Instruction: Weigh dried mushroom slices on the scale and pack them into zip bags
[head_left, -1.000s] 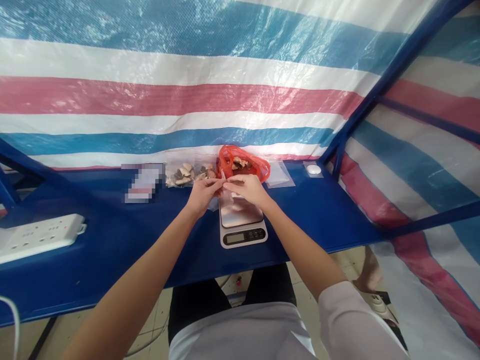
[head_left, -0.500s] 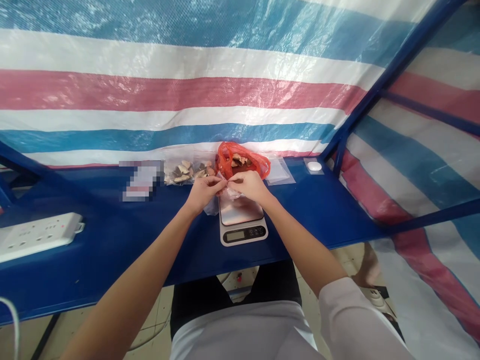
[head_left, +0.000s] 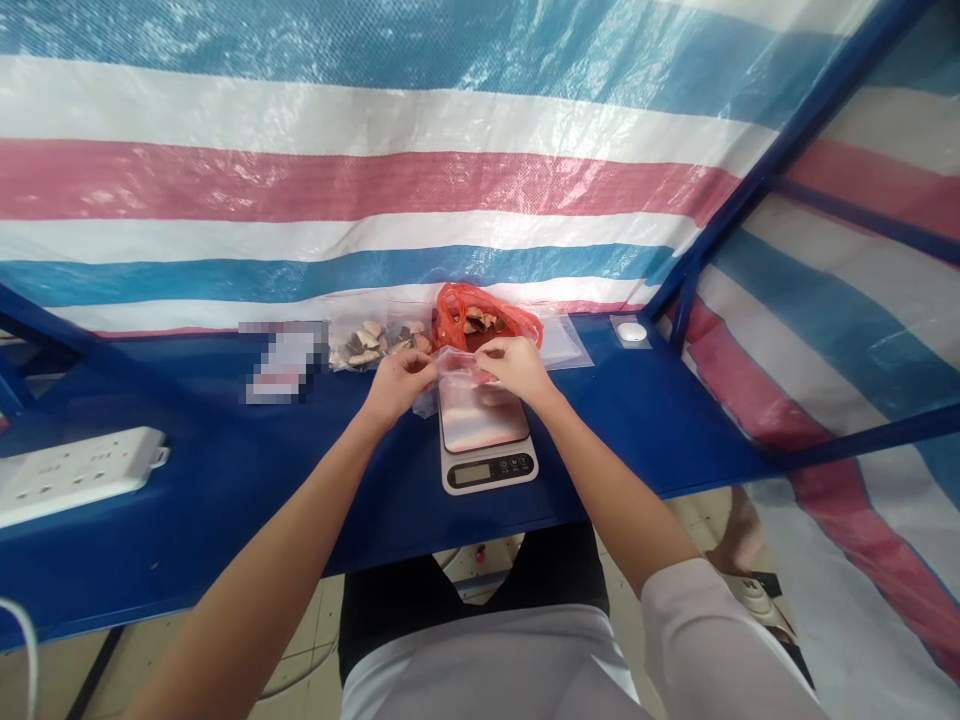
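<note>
A clear plastic bag (head_left: 456,362) is stretched between my two hands, over the far end of a digital kitchen scale (head_left: 491,472). My left hand (head_left: 399,383) pinches the bag's left edge, and my right hand (head_left: 517,367) pinches its right edge. Just behind the hands sits a red mesh-like plastic bag (head_left: 450,318) with its mouth open, showing dried brown and cream pieces (head_left: 484,320) that look like sliced mushrooms. To its left stand clear bags filled with similar pieces (head_left: 365,345). The scale's display looks blank.
Flat clear bags (head_left: 566,343) lie right of the red bag, and a round white item in a small packet (head_left: 631,333) is farther right. A white power strip (head_left: 82,470) lies on the blue table (head_left: 247,480) at left. Striped sheeting (head_left: 337,185) hangs behind.
My hands have moved apart, my right hand shifting right and my left hand slightly left. The clear bag between them is now spread wider.
</note>
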